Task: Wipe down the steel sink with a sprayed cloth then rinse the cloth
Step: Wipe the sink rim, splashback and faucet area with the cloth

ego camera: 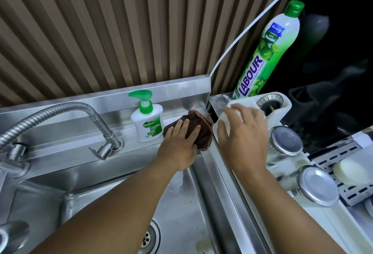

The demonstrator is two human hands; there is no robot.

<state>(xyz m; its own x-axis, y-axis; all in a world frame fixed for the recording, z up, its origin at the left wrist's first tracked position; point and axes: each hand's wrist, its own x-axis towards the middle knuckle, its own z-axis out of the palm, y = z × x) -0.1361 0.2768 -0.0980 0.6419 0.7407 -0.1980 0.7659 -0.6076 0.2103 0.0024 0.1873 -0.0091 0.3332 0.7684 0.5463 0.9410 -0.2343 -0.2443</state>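
Note:
The steel sink (101,193) fills the lower left, its drain (148,237) at the bottom. A brown cloth (201,130) lies bunched on the sink's back ledge at the right corner. My left hand (179,142) presses flat on the cloth, fingers spread over it. My right hand (242,132) rests on a white tray (282,102) beside the sink, fingers spread on its near corner; whether it grips the tray is unclear.
A Dettol pump bottle (147,120) stands just left of the cloth. A flexible steel tap (60,116) arches over the basin. A tall green Labour dish-soap bottle (266,51) stands behind the tray. Two lidded jars (286,140) (316,185) and a perforated rack (343,158) sit right.

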